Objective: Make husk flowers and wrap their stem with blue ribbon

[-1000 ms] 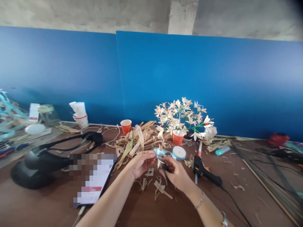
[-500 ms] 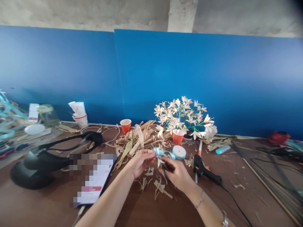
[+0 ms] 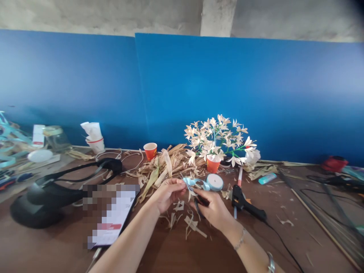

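Observation:
My left hand (image 3: pixel 170 193) is closed, its thumb and finger pinching at the end of a light blue ribbon (image 3: pixel 202 184). My right hand (image 3: pixel 213 210) grips dark-handled scissors (image 3: pixel 196 206), whose blades point left toward my left fingertips and lie against the ribbon. The fingertips partly cover what is pinched. Just behind my hands the ribbon roll (image 3: pixel 215 182) lies flat on the brown table. A pale petal-like scrap shows just below the blades. Past the roll, a red paper cup (image 3: pixel 213 165) holds a bunch of cream flowers (image 3: pixel 216 136) on green stems.
Dried husks (image 3: pixel 167 163) are heaped behind my left hand, beside another red cup (image 3: pixel 150 151). A black glue gun (image 3: pixel 247 204) with a cord lies right of my right hand. Left are a tablet (image 3: pixel 116 218) and a black headset (image 3: pixel 57 193). Husk scraps (image 3: pixel 193 223) lie in front.
The whole view shifts slightly. Both hands stay nearly in place, with the scissors still against the ribbon.

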Tool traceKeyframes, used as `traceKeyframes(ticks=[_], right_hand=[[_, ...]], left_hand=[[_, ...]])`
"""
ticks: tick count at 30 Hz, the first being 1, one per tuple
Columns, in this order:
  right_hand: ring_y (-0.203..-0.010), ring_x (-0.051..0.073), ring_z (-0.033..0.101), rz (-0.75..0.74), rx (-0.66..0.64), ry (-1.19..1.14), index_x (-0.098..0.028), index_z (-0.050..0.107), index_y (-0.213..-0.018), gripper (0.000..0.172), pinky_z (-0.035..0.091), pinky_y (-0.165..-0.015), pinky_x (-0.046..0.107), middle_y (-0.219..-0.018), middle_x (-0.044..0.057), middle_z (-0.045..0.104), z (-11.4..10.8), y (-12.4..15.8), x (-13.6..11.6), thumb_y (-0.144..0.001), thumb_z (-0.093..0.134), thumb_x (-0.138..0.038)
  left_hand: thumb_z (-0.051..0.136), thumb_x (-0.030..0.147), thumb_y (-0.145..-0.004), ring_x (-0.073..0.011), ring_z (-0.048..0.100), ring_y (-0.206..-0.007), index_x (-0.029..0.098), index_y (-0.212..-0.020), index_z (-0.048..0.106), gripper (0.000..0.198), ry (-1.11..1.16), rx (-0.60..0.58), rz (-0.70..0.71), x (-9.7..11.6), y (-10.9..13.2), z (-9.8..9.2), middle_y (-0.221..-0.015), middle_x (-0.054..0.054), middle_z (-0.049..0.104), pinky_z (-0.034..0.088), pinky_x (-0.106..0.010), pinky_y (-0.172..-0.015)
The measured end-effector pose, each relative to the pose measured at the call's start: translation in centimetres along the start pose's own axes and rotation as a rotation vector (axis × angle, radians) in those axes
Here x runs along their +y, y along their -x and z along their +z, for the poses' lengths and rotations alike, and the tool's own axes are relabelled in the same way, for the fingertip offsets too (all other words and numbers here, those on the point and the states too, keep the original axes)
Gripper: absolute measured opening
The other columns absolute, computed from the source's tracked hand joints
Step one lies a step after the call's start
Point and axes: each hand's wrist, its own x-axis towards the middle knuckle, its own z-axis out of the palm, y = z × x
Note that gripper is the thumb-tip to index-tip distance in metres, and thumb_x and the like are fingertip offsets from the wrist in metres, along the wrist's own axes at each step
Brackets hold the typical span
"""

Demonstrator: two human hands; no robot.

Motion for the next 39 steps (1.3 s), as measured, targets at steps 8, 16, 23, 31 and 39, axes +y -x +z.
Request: traceKeyframes(ticks=[8, 16, 23, 31, 39], right_hand=[[-0.080, 0.020, 0.060, 0.017, -0.007, -0.076, -0.021, 0.061, -0.108, 0.033, 0.047, -0.072, 0.026, -0.085, 0.001, 0.067, 0.0, 0.0, 0.1, -0.075, 0.057, -0.022], [-0.083, 0.020, 0.060, 0.034, 0.013, -0.077, -0.019, 0.061, -0.106, 0.034, 0.048, -0.077, 0.028, -0.083, 0.002, 0.066, 0.3, 0.0, 0.8, -0.072, 0.060, -0.019], [-0.086, 0.020, 0.060, 0.011, -0.006, -0.079, -0.020, 0.061, -0.108, 0.035, 0.047, -0.078, 0.028, -0.082, 0.002, 0.065, 0.0, 0.0, 0.4, -0.073, 0.059, -0.018], [-0.085, 0.020, 0.060, 0.081, -0.005, -0.176, -0.019, 0.061, -0.108, 0.037, 0.047, -0.076, 0.027, -0.085, 0.002, 0.066, 0.1, 0.1, 0.9, -0.072, 0.062, -0.022], [-0.078, 0.018, 0.060, 0.198, -0.033, -0.444, -0.015, 0.063, -0.102, 0.043, 0.048, -0.072, 0.028, -0.082, 0.004, 0.067, 0.5, 0.0, 1.5, -0.063, 0.071, -0.031]], left_hand=[[0.074, 0.012, -0.058, -0.0049, 0.055, -0.048, 0.010, -0.059, 0.060, 0.014, -0.020, -0.007, 0.006, -0.1, -0.2, -0.3, -0.054, 0.000, 0.060, 0.044, -0.012, -0.049], [0.073, 0.011, -0.058, -0.0049, 0.055, -0.049, 0.010, -0.059, 0.059, 0.014, -0.032, -0.009, 0.026, -0.2, -0.1, -0.3, -0.055, 0.001, 0.061, 0.044, -0.012, -0.051], [0.074, 0.013, -0.058, -0.0046, 0.054, -0.047, 0.011, -0.059, 0.059, 0.015, -0.045, -0.008, 0.003, 0.0, 0.0, -0.1, -0.054, 0.001, 0.061, 0.043, -0.012, -0.049], [0.073, 0.015, -0.059, -0.0055, 0.055, -0.051, 0.013, -0.061, 0.058, 0.015, -0.050, -0.020, 0.030, 0.1, 0.3, 0.3, -0.060, 0.001, 0.062, 0.042, -0.015, -0.050], [0.070, 0.018, -0.063, -0.0082, 0.056, -0.058, 0.013, -0.062, 0.054, 0.017, -0.017, -0.109, 0.081, 0.2, 0.9, 1.3, -0.074, -0.002, 0.063, 0.039, -0.017, -0.049]])
